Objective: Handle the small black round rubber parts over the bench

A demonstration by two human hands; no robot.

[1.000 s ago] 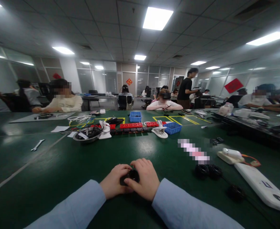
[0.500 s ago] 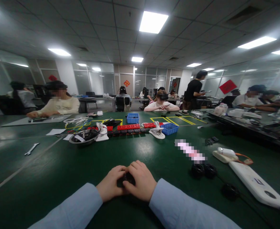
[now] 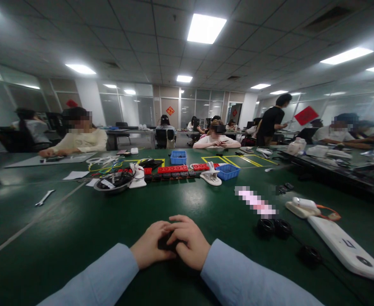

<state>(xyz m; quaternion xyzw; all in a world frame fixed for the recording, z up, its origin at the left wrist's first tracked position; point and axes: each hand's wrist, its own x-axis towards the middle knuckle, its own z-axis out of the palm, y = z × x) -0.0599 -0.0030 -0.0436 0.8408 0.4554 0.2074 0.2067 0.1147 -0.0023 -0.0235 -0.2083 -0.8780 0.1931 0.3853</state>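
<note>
Above the near middle of the green table [image 3: 110, 229], my left hand [image 3: 149, 244] and my right hand [image 3: 193, 244] meet at the fingertips. Between them lies a small dark object [image 3: 165, 244], mostly covered by the fingers, so its kind does not show. My left fingers and thumb curl round its left side. My right fingers bend over its top, a little apart, with the thumb tucked below.
A white power bank-like case [image 3: 349, 246], black cable coils [image 3: 265, 228] and a pixelated pink strip [image 3: 257, 203] lie right. A wrench [image 3: 45, 198] rests left. Farther back are a bowl of cables [image 3: 113, 188], red power strips [image 3: 172, 169] and blue bins [image 3: 227, 172]. Co-workers sit beyond.
My right fingers have shifted and spread slightly over the dark object, which shows less than before. My left hand keeps nearly the same place. A standing person in the background has moved right.
</note>
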